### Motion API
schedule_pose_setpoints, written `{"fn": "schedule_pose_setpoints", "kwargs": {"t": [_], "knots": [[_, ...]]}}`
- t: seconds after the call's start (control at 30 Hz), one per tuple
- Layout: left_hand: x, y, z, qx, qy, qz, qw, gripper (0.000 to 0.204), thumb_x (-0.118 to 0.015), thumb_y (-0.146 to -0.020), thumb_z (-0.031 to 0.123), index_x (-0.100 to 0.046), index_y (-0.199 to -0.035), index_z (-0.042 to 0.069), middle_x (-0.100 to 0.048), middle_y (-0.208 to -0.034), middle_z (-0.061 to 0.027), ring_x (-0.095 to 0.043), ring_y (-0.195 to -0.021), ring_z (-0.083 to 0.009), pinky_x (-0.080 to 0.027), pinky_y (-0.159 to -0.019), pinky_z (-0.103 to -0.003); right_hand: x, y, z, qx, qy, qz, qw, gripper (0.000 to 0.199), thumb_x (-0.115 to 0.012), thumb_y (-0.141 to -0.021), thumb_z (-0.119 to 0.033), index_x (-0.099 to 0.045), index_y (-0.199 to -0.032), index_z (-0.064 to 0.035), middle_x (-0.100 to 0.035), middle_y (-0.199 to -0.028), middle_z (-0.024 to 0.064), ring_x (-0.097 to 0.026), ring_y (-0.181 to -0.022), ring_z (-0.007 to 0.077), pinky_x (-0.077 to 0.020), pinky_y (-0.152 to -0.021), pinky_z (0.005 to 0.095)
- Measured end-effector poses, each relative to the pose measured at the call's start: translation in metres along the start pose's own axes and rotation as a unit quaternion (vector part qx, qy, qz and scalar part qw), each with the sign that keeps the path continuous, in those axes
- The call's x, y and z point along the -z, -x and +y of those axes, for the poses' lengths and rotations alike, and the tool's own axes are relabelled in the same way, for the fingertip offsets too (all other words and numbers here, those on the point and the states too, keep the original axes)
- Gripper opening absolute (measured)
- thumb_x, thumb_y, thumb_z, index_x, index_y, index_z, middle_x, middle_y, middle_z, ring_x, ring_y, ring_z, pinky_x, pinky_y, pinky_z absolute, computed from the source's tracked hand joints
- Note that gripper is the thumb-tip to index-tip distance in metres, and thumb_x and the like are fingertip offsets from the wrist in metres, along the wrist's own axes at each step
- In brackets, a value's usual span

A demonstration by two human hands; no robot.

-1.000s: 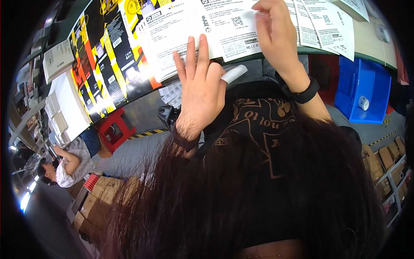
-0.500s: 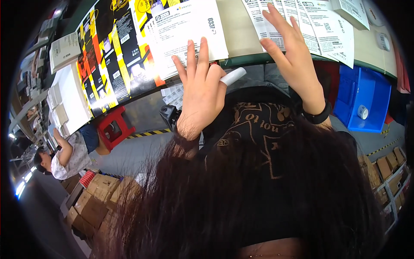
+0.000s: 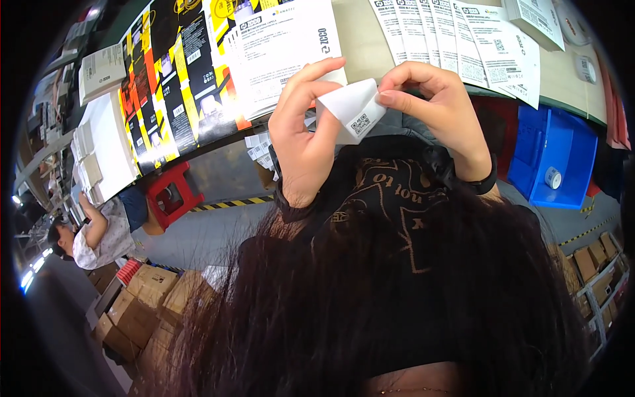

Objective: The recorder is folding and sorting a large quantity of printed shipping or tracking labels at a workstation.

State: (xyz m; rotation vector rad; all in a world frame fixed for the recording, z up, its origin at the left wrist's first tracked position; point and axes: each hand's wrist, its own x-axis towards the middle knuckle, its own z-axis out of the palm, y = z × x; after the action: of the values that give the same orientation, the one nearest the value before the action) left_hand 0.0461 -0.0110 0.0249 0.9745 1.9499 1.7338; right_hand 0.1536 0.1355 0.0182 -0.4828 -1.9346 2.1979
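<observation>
**Both hands pinch a small white sheet above the bench edge**

Far out to the left of the hands, another person (image 3: 92, 231) in a pale patterned top bends over stacked white boxes, with brown cartons (image 3: 142, 298) on the floor below and a red stool (image 3: 173, 193) nearer in. A workbench (image 3: 357, 46) runs across the top, just beyond the hands. On it, up and left of the left hand, lie black-and-yellow printed sheets (image 3: 172, 79), then a stack of white printed leaflets (image 3: 284, 53) touching distance from the fingertips. Above the right hand a fanned row of white leaflets (image 3: 463, 46) overlaps along the bench. Well to the right, under the bench, sits a blue bin (image 3: 549, 159) holding a small white roll (image 3: 553, 177).

The left hand (image 3: 304, 139) is raised, palm toward the camera, thumb and forefinger closed on the left edge of a curled white paper slip (image 3: 350, 109). The right hand (image 3: 436, 112), a dark band on its wrist, nips the slip's right edge between thumb and fingertips. The slip hangs between them, clear of the bench.
</observation>
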Motion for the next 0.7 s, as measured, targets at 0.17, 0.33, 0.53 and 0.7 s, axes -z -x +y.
{"fn": "schedule_pose_setpoints", "kwargs": {"t": [0.17,0.33,0.53,0.7], "knots": [[0.002,-0.002,0.002,0.048,-0.028,-0.005,0.998,0.017,-0.054,-0.075,0.001,-0.06,-0.091,-0.001,-0.06,-0.108,-0.0112,-0.054,-0.103,-0.0218,-0.039,-0.09,-0.032,0.001,0.002,-0.004,0.018,0.031,-0.038,0.999,0.01,-0.066,-0.078,-0.004,-0.062,-0.086,0.0008,-0.062,-0.082,0.0028,-0.057,-0.079,0.0095,-0.0448,-0.075,0.022],[-0.006,-0.007,0.003,-0.083,-0.027,0.092,0.992,0.017,-0.056,-0.074,0.001,-0.062,-0.089,0.001,-0.06,-0.108,-0.0099,-0.055,-0.101,-0.0191,-0.041,-0.089,-0.033,0.001,0.005,-0.001,0.046,0.045,0.032,0.997,0.011,-0.067,-0.076,-0.002,-0.061,-0.085,0.001,-0.061,-0.08,0.0028,-0.057,-0.077,0.0094,-0.0444,-0.073,0.0213],[-0.012,0.0,0.002,-0.067,-0.108,-0.036,0.991,0.012,-0.067,-0.072,0.007,-0.065,-0.082,0.001,-0.063,-0.077,-0.0078,-0.063,-0.076,-0.0187,-0.045,-0.087,-0.036,0.001,0.004,-0.004,0.074,-0.022,0.065,0.995,0.008,-0.068,-0.075,-0.006,-0.064,-0.079,0.0,-0.062,-0.074,0.0012,-0.057,-0.073,0.0077,-0.0451,-0.07,0.0202],[-0.017,0.003,-0.001,0.032,-0.058,-0.03,0.997,0.018,-0.073,-0.071,0.014,-0.064,-0.072,-0.002,-0.057,-0.053,-0.0054,-0.059,-0.053,-0.0134,-0.049,-0.07,-0.029,0.01,0.002,0.005,0.116,0.034,0.048,0.991,0.011,-0.067,-0.076,-0.005,-0.063,-0.086,-0.001,-0.063,-0.079,0.0026,-0.057,-0.076,0.0085,-0.0458,-0.07,0.0214]]}}
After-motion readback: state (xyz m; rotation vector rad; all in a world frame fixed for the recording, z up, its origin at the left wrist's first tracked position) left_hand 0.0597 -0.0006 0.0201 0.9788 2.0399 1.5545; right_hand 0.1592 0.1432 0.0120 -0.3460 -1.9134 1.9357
